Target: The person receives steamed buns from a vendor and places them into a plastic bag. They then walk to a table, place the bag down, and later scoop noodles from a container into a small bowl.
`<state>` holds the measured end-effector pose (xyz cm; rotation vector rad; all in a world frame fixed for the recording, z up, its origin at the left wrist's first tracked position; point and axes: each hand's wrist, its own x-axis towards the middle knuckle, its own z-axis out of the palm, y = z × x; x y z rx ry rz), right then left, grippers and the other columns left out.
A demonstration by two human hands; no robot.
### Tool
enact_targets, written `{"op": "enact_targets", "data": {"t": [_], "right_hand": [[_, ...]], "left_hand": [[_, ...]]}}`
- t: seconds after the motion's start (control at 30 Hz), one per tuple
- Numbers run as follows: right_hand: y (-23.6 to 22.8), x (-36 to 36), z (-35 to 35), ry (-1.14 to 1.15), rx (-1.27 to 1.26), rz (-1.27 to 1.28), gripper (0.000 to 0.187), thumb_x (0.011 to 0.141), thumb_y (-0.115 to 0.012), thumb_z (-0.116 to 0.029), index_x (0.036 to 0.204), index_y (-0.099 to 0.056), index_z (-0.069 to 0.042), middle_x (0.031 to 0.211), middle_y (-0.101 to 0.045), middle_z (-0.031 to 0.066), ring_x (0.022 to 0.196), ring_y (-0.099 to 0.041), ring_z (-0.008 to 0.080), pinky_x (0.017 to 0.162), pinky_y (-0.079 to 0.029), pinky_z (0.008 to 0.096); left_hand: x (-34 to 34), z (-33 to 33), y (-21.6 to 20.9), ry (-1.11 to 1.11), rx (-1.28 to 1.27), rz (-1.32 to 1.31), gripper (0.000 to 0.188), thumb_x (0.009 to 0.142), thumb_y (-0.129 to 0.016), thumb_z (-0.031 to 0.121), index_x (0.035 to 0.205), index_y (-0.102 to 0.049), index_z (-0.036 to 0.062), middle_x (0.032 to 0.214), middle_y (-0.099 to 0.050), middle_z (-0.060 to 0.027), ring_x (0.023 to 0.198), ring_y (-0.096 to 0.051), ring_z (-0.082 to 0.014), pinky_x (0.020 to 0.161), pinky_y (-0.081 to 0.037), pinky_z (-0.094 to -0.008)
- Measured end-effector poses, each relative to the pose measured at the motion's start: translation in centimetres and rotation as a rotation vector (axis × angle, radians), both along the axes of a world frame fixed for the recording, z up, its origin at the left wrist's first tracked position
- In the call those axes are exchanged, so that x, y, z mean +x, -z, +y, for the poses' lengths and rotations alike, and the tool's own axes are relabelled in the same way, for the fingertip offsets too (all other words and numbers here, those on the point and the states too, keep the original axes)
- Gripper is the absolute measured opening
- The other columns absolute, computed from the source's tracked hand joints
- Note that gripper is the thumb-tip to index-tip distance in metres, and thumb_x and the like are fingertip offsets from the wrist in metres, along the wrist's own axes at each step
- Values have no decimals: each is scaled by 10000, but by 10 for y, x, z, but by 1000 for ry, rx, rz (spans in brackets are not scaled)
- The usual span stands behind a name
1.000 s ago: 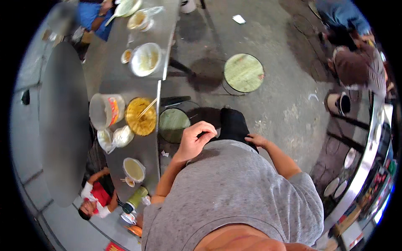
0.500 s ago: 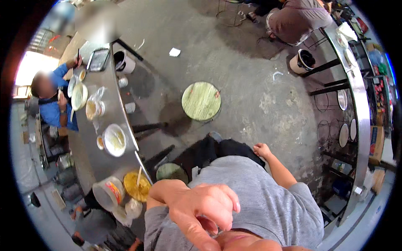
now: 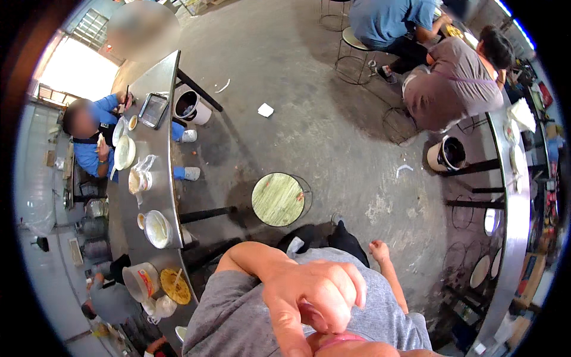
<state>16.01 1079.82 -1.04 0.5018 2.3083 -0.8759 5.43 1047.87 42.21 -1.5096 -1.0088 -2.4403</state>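
My left hand (image 3: pixel 318 297) is raised in front of my grey shirt (image 3: pixel 238 309), close to the lower edge of the view. Its fingers are curled in and the thumb points down; nothing shows between them. My right hand (image 3: pixel 379 251) hangs low beside me over the floor, fingers loosely curled, and no object shows in it. The nearest thing on the table to my left hand is a yellow plate of food (image 3: pixel 175 287) with chopsticks across it. Beside that plate stand a clear plastic tub (image 3: pixel 140 282) and a crumpled plastic bag (image 3: pixel 162 306).
A round stool (image 3: pixel 277 199) stands ahead of me. The left metal table (image 3: pixel 148 238) carries bowls (image 3: pixel 158 228) and a tray (image 3: pixel 153 110); a person in blue (image 3: pixel 95 140) sits behind it. At the right, people sit by another table (image 3: pixel 514 220), near a bucket (image 3: pixel 445 153).
My view has shifted, so the stool appears lower and nearer and more of the seated people shows at the upper right. My left hand stays raised; my right hand still hangs at my side.
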Motion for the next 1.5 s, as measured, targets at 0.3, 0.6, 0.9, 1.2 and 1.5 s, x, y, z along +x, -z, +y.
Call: {"op": "enact_targets", "data": {"t": [0.3, 0.6, 0.9, 1.2, 1.5], "right_hand": [[18, -239, 25, -176, 22, 35, 292, 769, -577, -204, 966, -598, 9, 767, -642, 110, 619, -638, 168, 572, -499, 282], [-55, -501, -82, -401, 154, -80, 410, 685, -654, -268, 1025, -595, -47, 803, -644, 114, 711, -616, 224, 668, -483, 332], [57, -733, -97, -584, 346, 45, 300, 615, -648, -347, 710, -667, -64, 756, -626, 159, 787, -596, 317, 696, -468, 392], [-10, -1155, -539, -1058, 110, 559, 183, 612, -540, -70, 776, -618, -53, 844, -606, 180, 800, -567, 369, 679, -461, 410], [-93, -1311, -1033, -1114, -493, 725, 231, 680, -496, -22, 855, -628, -95, 666, -615, 71, 623, -592, 219, 599, -467, 306]], "left_hand": [[-151, -23, -11, -169, -28, 14, 254, 829, -548, 384, 1064, -583, 292, 965, -539, -93, 740, -496, -202, 737, -434, -417], [-364, -166, 65, -658, -236, -373, 225, 853, -556, 228, 950, -608, 32, 966, -508, -99, 867, -501, -188, 764, -409, -308], [-576, -308, 75, -835, -488, -546, 90, 812, -567, 36, 892, -603, 16, 891, -583, -95, 791, -563, -189, 690, -446, -271], [-731, -474, 165, -1310, -337, -1318, 118, 836, -572, 97, 881, -612, -5, 808, -599, -22, 745, -534, -77, 667, -439, -219], [-763, -680, 225, -1648, 96, -1536, 121, 844, -557, 107, 882, -613, 6, 774, -599, -19, 700, -525, -77, 649, -435, -219]]}}
